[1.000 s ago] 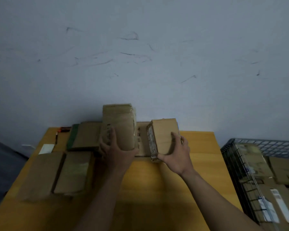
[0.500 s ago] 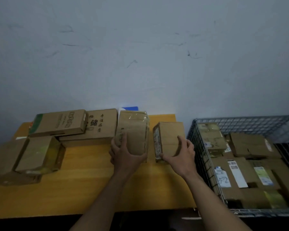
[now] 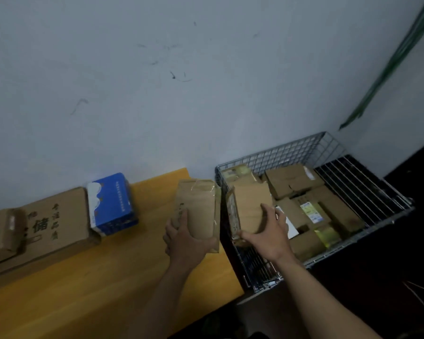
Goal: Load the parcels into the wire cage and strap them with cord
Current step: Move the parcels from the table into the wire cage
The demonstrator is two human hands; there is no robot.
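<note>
My left hand (image 3: 185, 243) grips a tall brown taped parcel (image 3: 198, 206) held upright over the right edge of the yellow table (image 3: 96, 277). In my right hand (image 3: 267, 234) is a second brown parcel (image 3: 251, 206), gripped from below and held above the near-left part of the wire cage (image 3: 304, 148). The cage stands to the right of the table and holds several brown parcels (image 3: 294, 179), some with labels. No cord is in view.
On the table's left lie a large flat carton with printed characters (image 3: 56, 223), a smaller brown box (image 3: 3, 231) on top of it, and a blue and white box (image 3: 110, 204) against the wall. A green strip (image 3: 389, 67) runs down the wall at upper right. Dark floor surrounds the cage.
Both hands have carried their parcels to the right, off the table's middle; the right parcel is now over the cage. The view has swung right, and a blue and white box now shows by the wall.
</note>
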